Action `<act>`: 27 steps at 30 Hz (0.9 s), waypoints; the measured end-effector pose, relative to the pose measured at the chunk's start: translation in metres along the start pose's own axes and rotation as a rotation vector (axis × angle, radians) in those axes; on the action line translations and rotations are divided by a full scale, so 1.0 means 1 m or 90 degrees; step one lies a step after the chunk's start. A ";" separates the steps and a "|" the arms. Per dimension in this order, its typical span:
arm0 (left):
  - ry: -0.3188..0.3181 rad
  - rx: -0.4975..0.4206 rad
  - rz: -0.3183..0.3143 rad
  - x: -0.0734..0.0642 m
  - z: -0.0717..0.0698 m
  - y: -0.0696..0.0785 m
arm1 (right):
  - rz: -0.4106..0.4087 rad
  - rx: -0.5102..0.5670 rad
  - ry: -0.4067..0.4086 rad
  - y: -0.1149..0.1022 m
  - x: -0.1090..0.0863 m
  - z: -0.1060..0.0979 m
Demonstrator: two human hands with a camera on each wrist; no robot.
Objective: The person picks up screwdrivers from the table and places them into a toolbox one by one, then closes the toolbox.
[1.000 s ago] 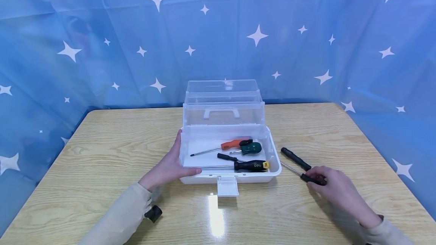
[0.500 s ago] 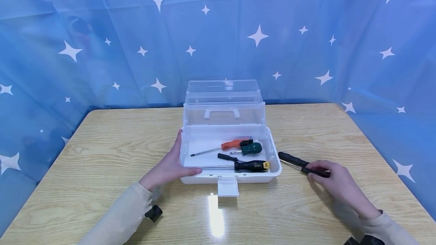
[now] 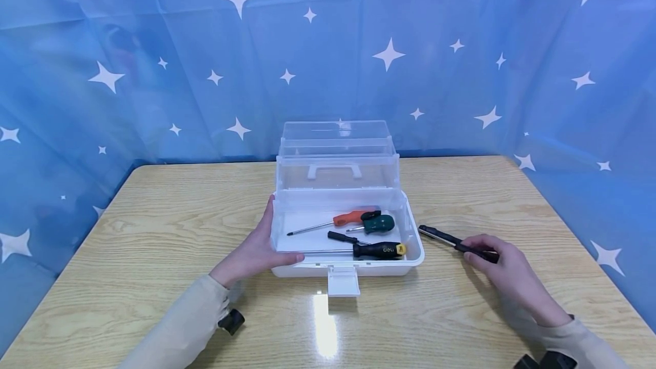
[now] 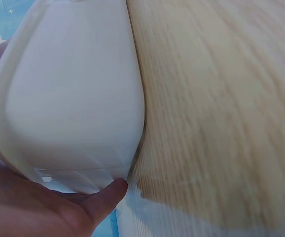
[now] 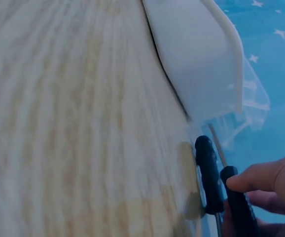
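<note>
My left hand (image 3: pixel 256 250) holds the left end of the open white toolbox (image 3: pixel 287 271), thumb on its front side and fingers reaching toward the back. In the left wrist view the thumb presses the box wall near a lower corner. To the right of the box, my right hand (image 3: pixel 504 266) pinches the black handle of a screwdriver (image 5: pixel 238 205) between thumb and fingers. Its thin shaft points toward the box. A second black-handled screwdriver (image 5: pixel 210 175) lies close alongside, its shaft pointing the opposite way and partly hidden by the hand.
Inside the toolbox lie an orange-handled screwdriver (image 3: pixel 350 218), a stubby green one (image 3: pixel 379 224), a black-and-yellow one (image 3: pixel 376 250) and a small black-handled tool (image 3: pixel 340 237). The clear lid (image 3: pixel 335 152) stands raised behind. A front latch (image 3: pixel 343 282) hangs down over the wooden table (image 3: pixel 154 226).
My right hand has drawn slightly right with the pinched screwdriver. The second screwdriver has turned and now lies nearly in line with it. My left hand and the toolbox stay put.
</note>
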State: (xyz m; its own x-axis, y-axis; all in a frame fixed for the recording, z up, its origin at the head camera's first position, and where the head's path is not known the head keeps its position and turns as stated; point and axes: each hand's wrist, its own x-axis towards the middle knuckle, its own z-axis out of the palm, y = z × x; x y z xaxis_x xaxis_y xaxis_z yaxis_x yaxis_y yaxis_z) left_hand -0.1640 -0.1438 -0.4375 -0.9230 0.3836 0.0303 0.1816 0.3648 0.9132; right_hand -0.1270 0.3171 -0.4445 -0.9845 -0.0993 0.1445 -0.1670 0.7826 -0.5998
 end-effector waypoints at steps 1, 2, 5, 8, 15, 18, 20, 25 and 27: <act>-0.001 0.001 0.002 0.000 0.000 0.000 | 0.000 0.003 0.000 0.000 0.000 -0.001; -0.002 0.001 0.002 0.000 0.000 0.000 | 0.000 0.006 0.001 0.000 0.000 -0.001; -0.004 -0.003 -0.005 -0.001 0.000 0.001 | -0.003 0.013 0.006 -0.001 0.001 -0.001; -0.005 -0.009 -0.007 -0.001 0.000 0.001 | -0.002 0.021 0.011 -0.001 0.002 -0.001; -0.009 -0.010 -0.022 -0.001 0.000 0.002 | 0.018 0.033 0.015 -0.003 0.003 -0.001; -0.009 0.001 -0.042 -0.002 0.000 0.002 | 0.022 0.036 0.013 -0.004 0.003 -0.003; -0.009 0.002 -0.047 -0.002 0.000 0.002 | 0.022 0.038 0.012 -0.005 0.003 -0.003; -0.007 -0.008 -0.025 -0.001 0.000 0.002 | 0.018 0.049 0.015 -0.007 0.003 -0.007; -0.006 -0.008 -0.020 -0.001 0.000 0.002 | 0.017 0.057 0.015 -0.009 0.004 -0.008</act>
State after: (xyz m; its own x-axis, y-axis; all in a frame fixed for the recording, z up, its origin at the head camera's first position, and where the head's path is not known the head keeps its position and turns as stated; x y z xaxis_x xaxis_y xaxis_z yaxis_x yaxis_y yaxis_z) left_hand -0.1622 -0.1436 -0.4363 -0.9246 0.3810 -0.0019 0.1490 0.3660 0.9186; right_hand -0.1291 0.3151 -0.4322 -0.9875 -0.0638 0.1444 -0.1451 0.7270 -0.6711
